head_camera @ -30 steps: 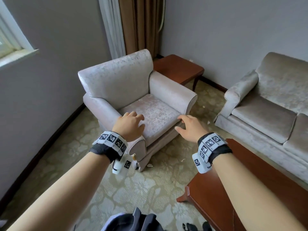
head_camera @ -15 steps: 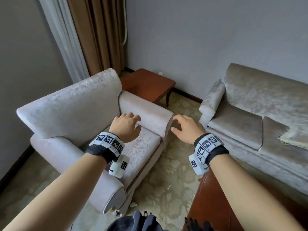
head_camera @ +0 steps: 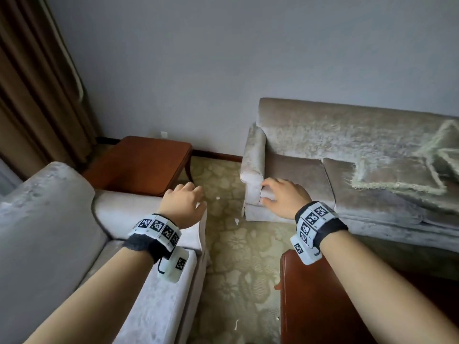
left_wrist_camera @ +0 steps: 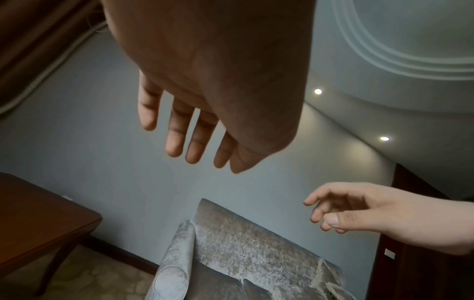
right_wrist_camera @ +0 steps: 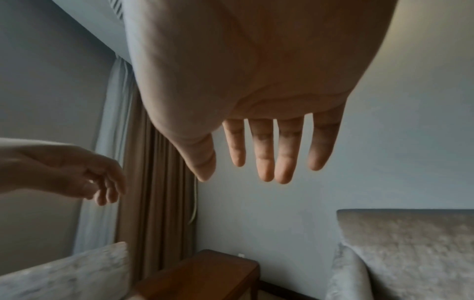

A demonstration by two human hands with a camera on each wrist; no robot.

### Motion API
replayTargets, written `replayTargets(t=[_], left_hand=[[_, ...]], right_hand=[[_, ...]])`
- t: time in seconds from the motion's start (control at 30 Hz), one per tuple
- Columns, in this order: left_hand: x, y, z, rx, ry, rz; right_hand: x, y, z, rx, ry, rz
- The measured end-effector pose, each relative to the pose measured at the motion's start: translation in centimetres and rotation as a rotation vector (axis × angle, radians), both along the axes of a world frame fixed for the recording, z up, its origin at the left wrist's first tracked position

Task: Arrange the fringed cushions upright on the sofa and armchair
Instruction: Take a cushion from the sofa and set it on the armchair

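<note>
Armchair [head_camera: 62, 219] near left, cut off by frame. Left hand [head_camera: 182, 204] above its arm, relaxed, empty. Right hand [head_camera: 285, 197] before sofa [head_camera: 310, 135], fingers loose, holding nothing. Fringed cushions [head_camera: 397, 177] far right: one flat on seat, another partly cropped.

Fringed cushions [head_camera: 407, 175] at three o'clock on the sofa [head_camera: 347, 135], cut off by the right edge of the head view; count and full outline impossible to tell. Sofa itself also cropped at three o'clock. Armchair [head_camera: 49, 219] at eight o'clock, cropped by the left and bottom edges, seat largely hidden behind the left forearm. Coffee table [head_camera: 323, 306] at five o'clock, mostly covered by the right forearm and cut at the bottom. Side table [head_camera: 139, 165] at ten o'clock, near edge hidden behind the armchair. Small pale scraps on the carpet [head_camera: 236, 244] at centre, too small to identify.
</note>
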State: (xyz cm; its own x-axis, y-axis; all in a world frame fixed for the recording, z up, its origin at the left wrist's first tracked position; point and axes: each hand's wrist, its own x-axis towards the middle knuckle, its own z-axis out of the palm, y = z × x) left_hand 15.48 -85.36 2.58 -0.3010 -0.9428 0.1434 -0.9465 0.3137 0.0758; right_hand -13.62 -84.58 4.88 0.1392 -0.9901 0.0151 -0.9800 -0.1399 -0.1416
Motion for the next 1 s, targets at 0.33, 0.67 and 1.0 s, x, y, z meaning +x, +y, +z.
replayTargets(t=[0.33,0.67,1.0], left_hand=[[-6.1,-15.5,0.8,0.035,-0.011,-0.015],[-11.9,-32.7,-0.9,0.101,0.040,-0.042],[-30.1,-50.9,0.6,0.077,0.020,-0.445]], right_hand=[[-5.3,-15.2,0.1,-0.009,-0.049,-0.016],[-10.7,-30.2,-1.6,0.047,-0.118,-0.081],[-25.8,-36.8,0.2,0.035,-0.142,-0.469]])
